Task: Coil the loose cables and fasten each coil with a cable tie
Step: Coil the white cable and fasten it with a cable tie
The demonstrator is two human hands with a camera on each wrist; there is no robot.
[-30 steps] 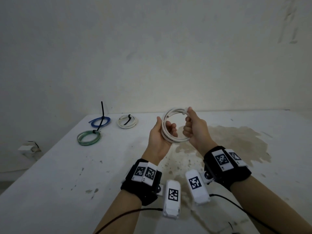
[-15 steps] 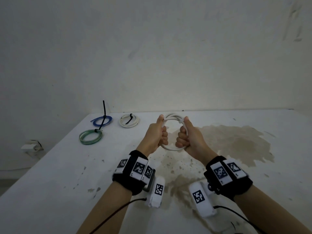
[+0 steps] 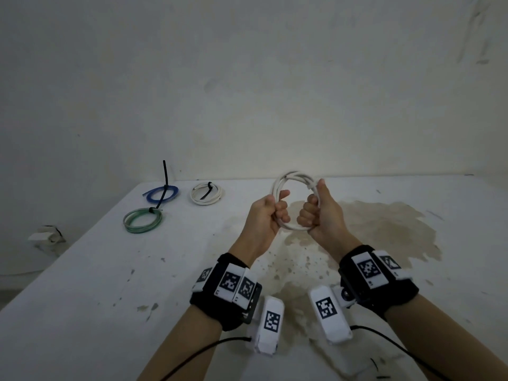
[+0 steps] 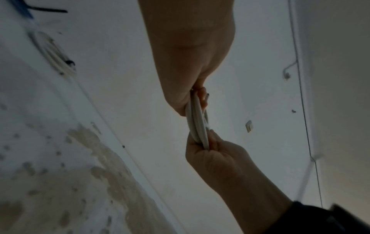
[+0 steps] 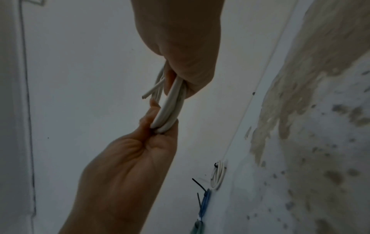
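A white cable coil (image 3: 295, 176) of several loops is held upright above the table's middle. My left hand (image 3: 270, 211) grips its left side in a fist, thumb up along the loops. My right hand (image 3: 319, 210) grips the right side the same way. In the left wrist view the white cable coil (image 4: 197, 125) runs edge-on between the left hand (image 4: 192, 63) and the right hand (image 4: 216, 158). A loose cable end (image 5: 153, 90) sticks out beside the right hand (image 5: 180, 47), opposite the left hand (image 5: 128, 166). No tie is seen on this coil.
Three tied coils lie at the table's far left: a blue coil (image 3: 162, 192) with a tall black tie tail, a white coil (image 3: 206, 194), a green coil (image 3: 142, 220). A brown stain (image 3: 371, 229) covers the white table (image 3: 82, 298). The wall stands close behind.
My left hand, which cradled the coil palm-up a second ago, has turned and closed round its left side. Both fists now grip opposite sides of the coil.
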